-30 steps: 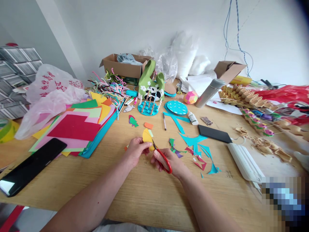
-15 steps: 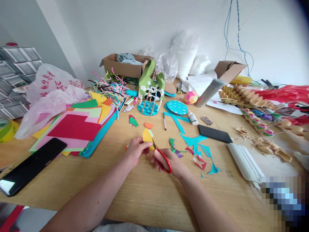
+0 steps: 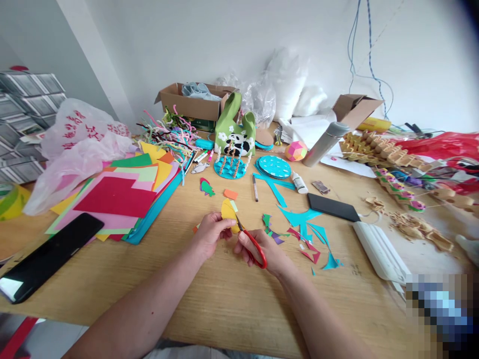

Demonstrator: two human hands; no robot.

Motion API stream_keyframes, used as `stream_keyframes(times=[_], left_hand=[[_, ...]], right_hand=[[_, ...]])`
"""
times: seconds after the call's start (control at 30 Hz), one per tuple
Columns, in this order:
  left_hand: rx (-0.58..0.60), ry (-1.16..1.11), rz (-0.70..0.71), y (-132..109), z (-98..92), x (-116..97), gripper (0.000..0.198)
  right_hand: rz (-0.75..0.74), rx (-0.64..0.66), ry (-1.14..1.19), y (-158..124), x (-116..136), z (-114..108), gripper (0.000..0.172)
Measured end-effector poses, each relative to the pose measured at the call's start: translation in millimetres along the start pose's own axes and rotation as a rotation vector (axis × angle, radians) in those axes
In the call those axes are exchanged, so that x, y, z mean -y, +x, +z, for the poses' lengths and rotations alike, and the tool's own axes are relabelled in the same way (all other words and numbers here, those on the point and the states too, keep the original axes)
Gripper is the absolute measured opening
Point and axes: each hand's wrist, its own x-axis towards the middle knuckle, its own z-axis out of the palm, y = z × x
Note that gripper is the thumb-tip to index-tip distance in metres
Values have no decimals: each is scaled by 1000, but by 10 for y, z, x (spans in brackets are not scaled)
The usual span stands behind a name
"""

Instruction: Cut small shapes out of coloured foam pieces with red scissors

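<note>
My left hand (image 3: 212, 232) pinches a small piece of yellow paper (image 3: 228, 210) between thumb and fingers over the table. My right hand (image 3: 262, 245) grips red-handled scissors (image 3: 258, 245), whose blades meet the right edge of the yellow paper. Just beyond the hands lie an orange paper scrap (image 3: 230, 194) and a green fish-shaped cutout (image 3: 208, 187) resting on other coloured paper. Green, purple and red offcuts (image 3: 273, 230) are scattered to the right of the scissors.
Stacked coloured paper (image 3: 116, 197) and a black phone (image 3: 52, 254) lie left. Blue offcuts (image 3: 301, 217), a glue bottle (image 3: 299, 182), a black flat case (image 3: 333, 206) and a grey thermos (image 3: 326, 144) are right. A green panda bag (image 3: 235, 129) stands behind a blue beaded disc (image 3: 229, 169).
The hands stay almost in place. The scissor blades look slightly more closed at the paper's edge, and the paper has tilted very little.
</note>
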Motion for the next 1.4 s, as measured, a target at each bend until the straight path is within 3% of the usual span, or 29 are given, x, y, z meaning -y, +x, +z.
stream_keyframes(times=[0.27, 0.47, 0.77, 0.93, 1.2, 1.4], left_hand=[[-20, -21, 77, 11, -5, -16, 21], [-4, -84, 34, 9, -9, -21, 26], [-44, -82, 93, 26, -21, -41, 33], [-58, -64, 65, 10, -15, -65, 43], [-39, 7, 39, 19, -56, -75, 32], [-3, -29, -2, 39, -85, -102, 36]], right_hand=[[-4, -1, -33, -24, 16, -16, 67], [24, 1, -15, -30, 5, -32, 69], [12, 22, -7, -30, -2, -41, 70], [18, -1, 44, -29, -4, -42, 73], [17, 12, 59, -33, 1, -52, 72], [11, 31, 73, -62, 43, -50, 72]])
